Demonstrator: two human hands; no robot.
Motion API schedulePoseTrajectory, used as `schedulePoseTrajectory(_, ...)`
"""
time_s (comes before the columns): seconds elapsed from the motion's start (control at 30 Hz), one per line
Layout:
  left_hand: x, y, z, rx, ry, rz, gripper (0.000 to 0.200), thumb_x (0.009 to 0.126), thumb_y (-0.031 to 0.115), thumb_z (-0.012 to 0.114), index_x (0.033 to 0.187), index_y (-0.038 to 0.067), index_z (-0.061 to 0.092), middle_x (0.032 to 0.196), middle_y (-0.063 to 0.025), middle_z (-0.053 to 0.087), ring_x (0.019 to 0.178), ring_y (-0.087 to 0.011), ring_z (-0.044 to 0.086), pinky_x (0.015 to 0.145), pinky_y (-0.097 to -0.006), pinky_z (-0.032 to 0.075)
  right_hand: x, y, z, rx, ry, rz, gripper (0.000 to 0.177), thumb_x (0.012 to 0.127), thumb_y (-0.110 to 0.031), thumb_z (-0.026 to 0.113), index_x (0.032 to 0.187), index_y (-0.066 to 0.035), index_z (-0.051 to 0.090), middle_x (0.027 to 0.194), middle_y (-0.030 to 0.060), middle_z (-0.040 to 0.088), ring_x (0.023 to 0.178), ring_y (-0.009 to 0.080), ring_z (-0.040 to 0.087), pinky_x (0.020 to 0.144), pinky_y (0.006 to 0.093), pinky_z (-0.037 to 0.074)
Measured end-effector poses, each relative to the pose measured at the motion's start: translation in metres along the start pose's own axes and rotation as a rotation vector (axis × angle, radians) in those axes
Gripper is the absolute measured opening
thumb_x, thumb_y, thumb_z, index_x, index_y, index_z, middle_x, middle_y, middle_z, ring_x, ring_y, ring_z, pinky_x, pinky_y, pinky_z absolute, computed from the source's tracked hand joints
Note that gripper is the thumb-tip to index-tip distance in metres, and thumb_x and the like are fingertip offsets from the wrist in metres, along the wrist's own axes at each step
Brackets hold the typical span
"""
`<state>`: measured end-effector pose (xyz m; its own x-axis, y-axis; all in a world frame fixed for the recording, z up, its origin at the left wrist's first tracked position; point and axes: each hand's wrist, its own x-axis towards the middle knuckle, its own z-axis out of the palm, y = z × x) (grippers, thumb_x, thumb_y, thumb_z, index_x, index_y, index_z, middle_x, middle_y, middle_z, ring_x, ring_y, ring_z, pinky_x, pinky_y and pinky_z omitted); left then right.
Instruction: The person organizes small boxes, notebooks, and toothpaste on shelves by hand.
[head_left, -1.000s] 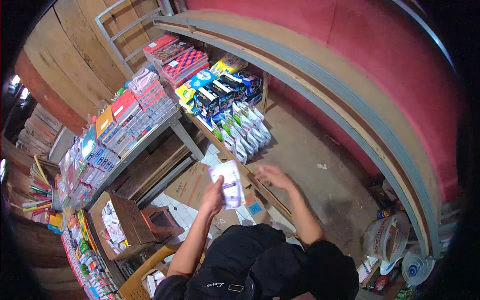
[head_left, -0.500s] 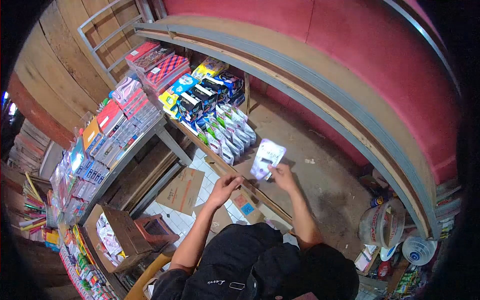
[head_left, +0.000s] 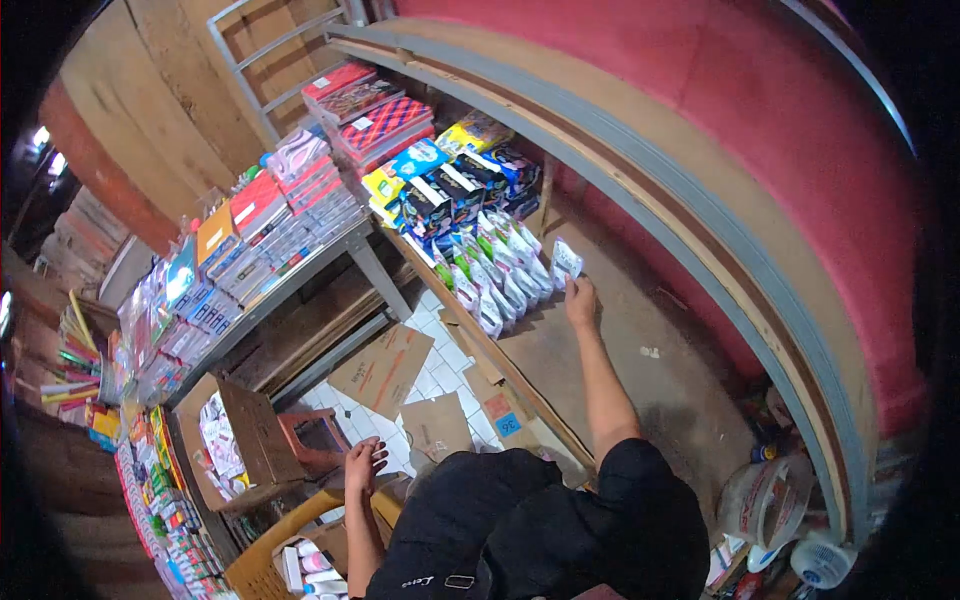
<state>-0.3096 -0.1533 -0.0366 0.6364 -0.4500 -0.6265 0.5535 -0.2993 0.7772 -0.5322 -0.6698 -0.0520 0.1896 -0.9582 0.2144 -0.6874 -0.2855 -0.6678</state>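
Observation:
My right hand (head_left: pixel 580 300) reaches out over the brown shelf and grips the lower end of a small white and purple pouch (head_left: pixel 566 260). Just left of it, rows of similar white pouches (head_left: pixel 490 285) with green and purple parts stand close together on the shelf. Low on the left, my left hand (head_left: pixel 364 464) is held in the air with nothing in it, its fingers loosely bent and apart. It is nearest to a cardboard box (head_left: pixel 270 455) filled with white and purple packs.
Behind the pouches are black, blue and yellow packs (head_left: pixel 465 190) and stacked red plaid boxes (head_left: pixel 385 125). A long shelf edge (head_left: pixel 680 200) curves above the brown surface (head_left: pixel 640 350). Flattened cardboard (head_left: pixel 385 368) lies on the tiled floor. A white fan (head_left: pixel 822 565) is at lower right.
My right hand has carried the pouch forward to the end of the pouch rows. My left hand has dropped back and down, away from the shelf edge. The view has shifted.

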Motion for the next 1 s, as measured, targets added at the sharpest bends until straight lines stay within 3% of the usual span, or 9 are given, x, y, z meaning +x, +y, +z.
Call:
schedulePoseTrajectory(0.23, -0.009, 0.015, 0.012, 0.003, -0.032, 0.005, 0.029, 0.094, 0.027, 0.058, 0.111, 0.004, 0.060, 0.097, -0.0048, 0.065, 0.084, -0.0153, 0.063, 0.075, -0.0307, 0.051, 0.003, 0.009, 0.052, 0.045, 0.031, -0.040, 0.027, 0.094, -0.028, 0.052, 0.100, -0.003, 0.061, 0.103, 0.0189, 0.062, 0.099, 0.0404, 0.058, 0.083, 0.0476, 0.045)
schedulePoseTrajectory(0.33, -0.011, 0.017, 0.010, -0.003, -0.046, 0.002, 0.028, 0.095, 0.025, 0.057, 0.112, 0.004, 0.060, 0.098, -0.0053, 0.066, 0.085, -0.0155, 0.063, 0.075, -0.0304, 0.051, 0.002, 0.010, 0.058, -0.074, -0.031, 0.042, 0.023, 0.092, -0.023, 0.054, 0.102, -0.003, 0.061, 0.105, 0.0215, 0.062, 0.101, 0.0409, 0.058, 0.084, 0.0475, 0.046)
schedulePoseTrajectory(0.47, -0.009, 0.014, 0.004, 0.005, -0.053, -0.020, 0.028, 0.095, 0.024, 0.056, 0.114, 0.003, 0.059, 0.100, -0.0060, 0.066, 0.087, -0.0166, 0.063, 0.076, -0.0308, 0.050, 0.007, 0.015, 0.061, -0.011, -0.091, 0.062, 0.023, 0.083, -0.014, 0.060, 0.103, -0.001, 0.062, 0.106, 0.0234, 0.062, 0.101, 0.0410, 0.059, 0.085, 0.0464, 0.046)
schedulePoseTrajectory(0.77, -0.001, 0.017, 0.003, 0.059, -0.103, -0.052, 0.030, 0.093, 0.029, 0.060, 0.111, 0.004, 0.061, 0.101, -0.0061, 0.065, 0.088, -0.0158, 0.062, 0.074, -0.0308, 0.050, -0.004, 0.012, 0.043, 0.010, -0.213, 0.050, 0.042, 0.080, -0.002, 0.054, 0.122, -0.002, 0.052, 0.113, 0.0213, 0.060, 0.108, 0.0344, 0.058, 0.091, 0.0419, 0.045)
schedulePoseTrajectory(0.87, 0.005, 0.014, -0.004, 0.062, -0.099, -0.055, 0.032, 0.092, 0.030, 0.060, 0.111, 0.004, 0.061, 0.102, -0.0058, 0.065, 0.090, -0.0159, 0.062, 0.076, -0.0302, 0.050, -0.005, 0.066, 0.078, 0.292, -0.235, 0.000, 0.056, 0.080, -0.004, 0.055, 0.135, -0.006, 0.044, 0.126, 0.0182, 0.057, 0.114, 0.0342, 0.056, 0.094, 0.0422, 0.044)
schedulePoseTrajectory(0.93, 0.005, 0.008, -0.012, 0.045, -0.068, -0.051, 0.033, 0.092, 0.030, 0.061, 0.111, 0.004, 0.061, 0.103, -0.0057, 0.065, 0.091, -0.0157, 0.062, 0.077, -0.0298, 0.049, -0.033, 0.034, 0.056, 0.022, -0.153, 0.029, 0.062, 0.076, 0.005, 0.046, 0.138, -0.004, 0.043, 0.129, 0.0199, 0.054, 0.117, 0.0321, 0.054, 0.098, 0.0402, 0.042)
schedulePoseTrajectory(1.0, 0.006, 0.000, -0.023, 0.028, -0.068, -0.023, 0.032, 0.092, 0.030, 0.061, 0.111, 0.005, 0.061, 0.102, -0.0060, 0.065, 0.090, -0.0152, 0.062, 0.077, -0.0294, 0.049, -0.044, 0.045, 0.061, 0.108, -0.191, -0.021, 0.063, 0.076, 0.005, 0.045, 0.139, 0.001, 0.040, 0.141, 0.0200, 0.044, 0.132, 0.0313, 0.040, 0.110, 0.0361, 0.030)
